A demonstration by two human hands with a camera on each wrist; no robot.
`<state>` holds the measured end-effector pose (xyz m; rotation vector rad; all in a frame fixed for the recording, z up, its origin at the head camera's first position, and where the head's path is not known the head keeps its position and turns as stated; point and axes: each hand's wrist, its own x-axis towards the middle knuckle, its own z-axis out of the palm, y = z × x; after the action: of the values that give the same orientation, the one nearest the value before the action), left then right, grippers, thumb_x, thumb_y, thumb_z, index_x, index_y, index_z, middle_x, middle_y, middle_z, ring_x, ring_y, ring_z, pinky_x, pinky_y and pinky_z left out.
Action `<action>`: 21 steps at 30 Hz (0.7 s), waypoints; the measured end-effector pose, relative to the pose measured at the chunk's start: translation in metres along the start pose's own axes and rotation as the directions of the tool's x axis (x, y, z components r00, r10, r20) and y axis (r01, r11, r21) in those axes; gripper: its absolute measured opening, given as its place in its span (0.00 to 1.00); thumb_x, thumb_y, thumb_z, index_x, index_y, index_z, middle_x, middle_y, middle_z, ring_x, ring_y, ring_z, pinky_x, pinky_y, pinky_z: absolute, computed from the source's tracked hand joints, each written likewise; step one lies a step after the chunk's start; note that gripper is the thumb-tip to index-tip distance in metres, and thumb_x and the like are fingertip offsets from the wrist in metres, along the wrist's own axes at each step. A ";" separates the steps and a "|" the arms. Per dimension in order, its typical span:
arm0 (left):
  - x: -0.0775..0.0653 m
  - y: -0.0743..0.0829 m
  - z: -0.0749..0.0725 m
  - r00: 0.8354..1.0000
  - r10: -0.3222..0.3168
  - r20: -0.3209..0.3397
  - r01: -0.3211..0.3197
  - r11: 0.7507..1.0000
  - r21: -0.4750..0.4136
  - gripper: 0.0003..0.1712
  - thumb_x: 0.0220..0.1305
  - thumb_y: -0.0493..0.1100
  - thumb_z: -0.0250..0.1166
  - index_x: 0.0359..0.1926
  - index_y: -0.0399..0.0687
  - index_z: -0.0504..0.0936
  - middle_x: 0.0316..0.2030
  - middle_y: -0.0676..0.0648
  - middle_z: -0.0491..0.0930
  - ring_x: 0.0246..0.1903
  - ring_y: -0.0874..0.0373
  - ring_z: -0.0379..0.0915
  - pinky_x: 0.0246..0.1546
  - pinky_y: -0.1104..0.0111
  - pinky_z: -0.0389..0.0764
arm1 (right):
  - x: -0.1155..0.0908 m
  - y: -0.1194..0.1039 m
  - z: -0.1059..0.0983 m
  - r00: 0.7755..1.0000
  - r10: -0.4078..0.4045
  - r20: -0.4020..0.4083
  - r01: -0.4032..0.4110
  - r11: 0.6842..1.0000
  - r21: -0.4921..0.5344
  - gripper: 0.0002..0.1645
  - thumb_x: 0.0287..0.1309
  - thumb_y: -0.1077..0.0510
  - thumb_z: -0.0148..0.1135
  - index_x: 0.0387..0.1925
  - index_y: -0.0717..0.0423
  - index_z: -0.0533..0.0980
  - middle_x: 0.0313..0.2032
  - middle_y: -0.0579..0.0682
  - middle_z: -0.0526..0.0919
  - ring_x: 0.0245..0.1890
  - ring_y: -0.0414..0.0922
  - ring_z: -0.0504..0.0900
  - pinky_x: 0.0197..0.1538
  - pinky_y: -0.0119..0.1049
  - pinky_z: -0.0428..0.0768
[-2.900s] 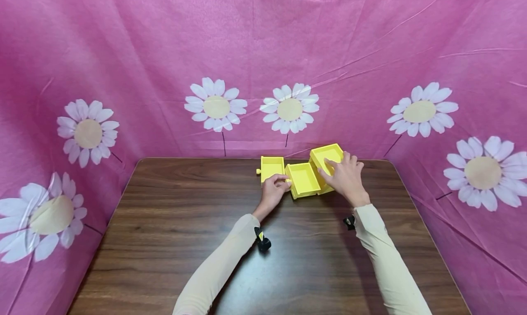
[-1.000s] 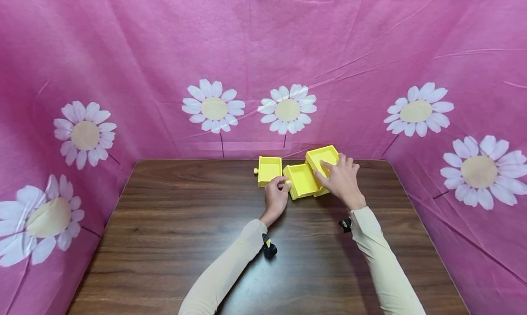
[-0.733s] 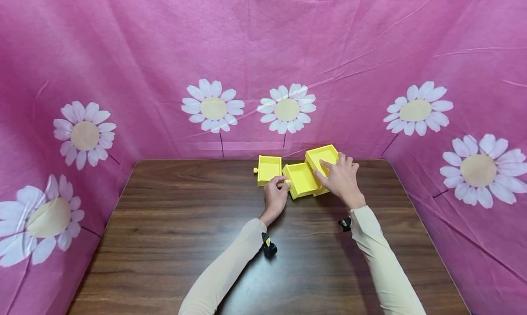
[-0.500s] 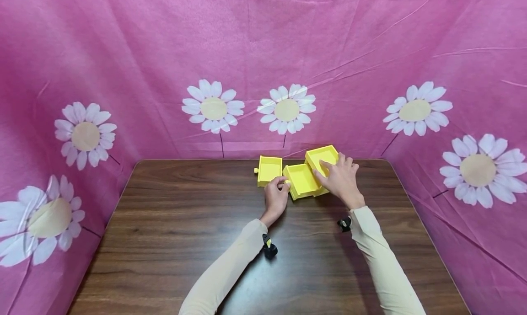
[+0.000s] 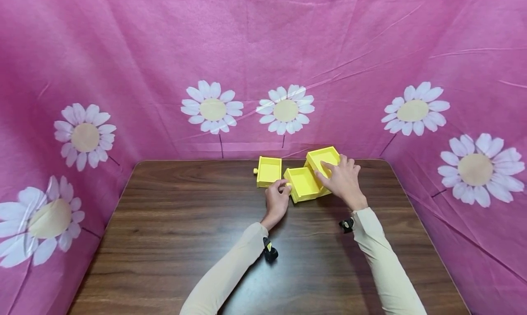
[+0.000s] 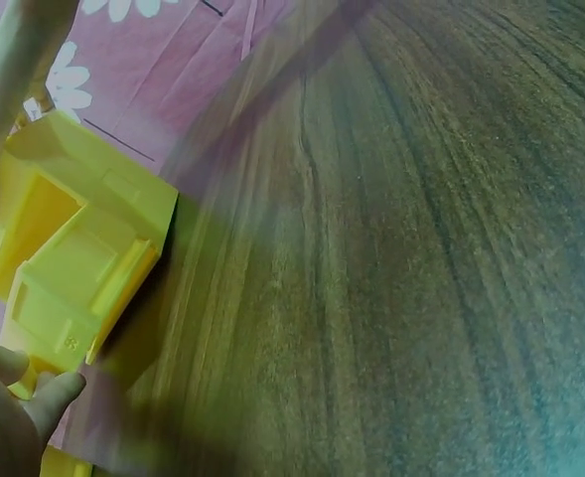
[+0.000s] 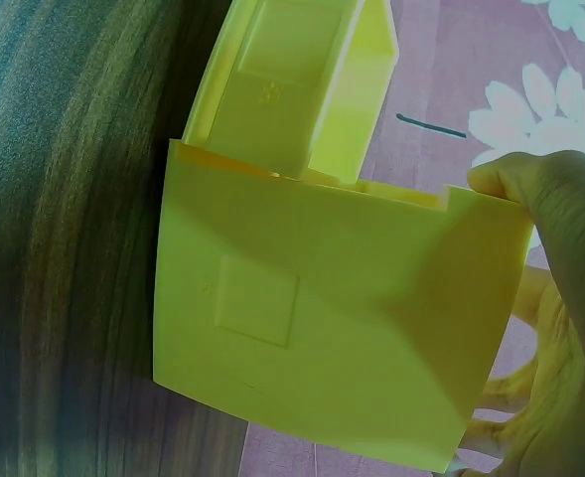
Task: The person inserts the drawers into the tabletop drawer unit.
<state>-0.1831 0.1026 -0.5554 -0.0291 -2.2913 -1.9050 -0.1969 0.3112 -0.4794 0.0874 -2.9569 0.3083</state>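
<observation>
A small yellow cabinet (image 5: 323, 158) with a recessed top stands near the table's back edge. My right hand (image 5: 344, 178) grips it from the right; in the right wrist view the thumb (image 7: 506, 177) lies on an upper edge of the cabinet (image 7: 322, 318), with the fingers behind. A yellow drawer (image 5: 303, 183) juts out of its left side, partway inside, with nothing in its tray. My left hand (image 5: 277, 200) pinches the drawer's front knob between thumb and fingers; the knob (image 6: 24, 383) is mostly hidden in the left wrist view.
A second yellow drawer (image 5: 269, 169) sits loose left of the cabinet, its round knob (image 5: 255, 171) facing left. The brown wooden table (image 5: 173, 242) ends at a pink flowered cloth (image 5: 251, 45), which hangs behind and at both sides.
My left hand has shifted slightly nearer and turned at the wrist, uncovering more of the loose drawer. The jutting drawer sits slightly nearer too. My right hand keeps its hold on the cabinet.
</observation>
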 end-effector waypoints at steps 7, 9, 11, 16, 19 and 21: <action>0.001 -0.001 0.004 1.000 -0.008 -0.025 0.008 1.000 0.015 0.10 0.64 0.29 0.70 0.46 0.36 0.89 0.34 0.41 0.90 0.33 0.56 0.87 0.30 0.74 0.86 | -0.001 0.002 -0.001 1.000 0.000 -0.007 0.000 1.000 0.011 0.35 0.69 0.35 0.57 0.64 0.54 0.81 0.64 0.82 0.65 0.57 0.77 0.66 0.51 0.75 0.71; 0.002 -0.001 0.005 0.999 -0.006 -0.043 0.007 1.000 0.020 0.10 0.64 0.29 0.70 0.46 0.36 0.89 0.33 0.41 0.89 0.32 0.56 0.85 0.29 0.74 0.86 | -0.001 0.002 -0.002 1.000 -0.002 -0.011 0.002 1.000 0.014 0.35 0.69 0.35 0.57 0.64 0.54 0.81 0.64 0.82 0.66 0.57 0.77 0.66 0.50 0.74 0.71; 0.002 -0.001 0.006 0.998 -0.005 -0.060 0.007 1.000 0.023 0.09 0.64 0.30 0.70 0.45 0.37 0.89 0.32 0.42 0.89 0.31 0.56 0.85 0.29 0.73 0.86 | -0.001 0.002 -0.001 1.000 -0.004 -0.015 0.004 1.000 0.015 0.35 0.69 0.34 0.57 0.64 0.54 0.81 0.64 0.82 0.66 0.57 0.77 0.67 0.50 0.74 0.71; 0.002 -0.003 0.008 0.997 -0.019 -0.070 0.019 1.000 0.003 0.10 0.64 0.29 0.70 0.46 0.36 0.89 0.34 0.40 0.89 0.33 0.53 0.86 0.32 0.71 0.88 | -0.001 0.000 0.001 1.000 -0.004 -0.031 0.004 1.000 0.015 0.35 0.68 0.34 0.59 0.63 0.54 0.82 0.64 0.82 0.66 0.56 0.77 0.66 0.50 0.74 0.70; 0.000 -0.006 0.009 0.996 -0.044 -0.072 0.043 0.999 -0.011 0.10 0.63 0.29 0.71 0.46 0.36 0.89 0.34 0.40 0.90 0.34 0.53 0.87 0.33 0.72 0.88 | -0.002 -0.003 0.001 0.999 -0.009 -0.037 0.010 1.000 0.015 0.35 0.68 0.35 0.59 0.63 0.55 0.82 0.64 0.82 0.66 0.57 0.78 0.66 0.50 0.74 0.70; -0.001 -0.008 0.010 0.996 -0.055 -0.077 0.054 0.998 -0.015 0.09 0.63 0.29 0.71 0.45 0.36 0.89 0.34 0.40 0.90 0.34 0.52 0.88 0.33 0.73 0.88 | -0.003 -0.004 0.001 0.999 -0.014 -0.040 0.014 1.000 0.009 0.34 0.68 0.36 0.59 0.62 0.55 0.82 0.63 0.82 0.66 0.56 0.78 0.66 0.50 0.74 0.70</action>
<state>-0.1843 0.1106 -0.5653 0.1042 -2.2516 -1.9121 -0.1939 0.3072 -0.4803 0.1015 -2.9146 0.3181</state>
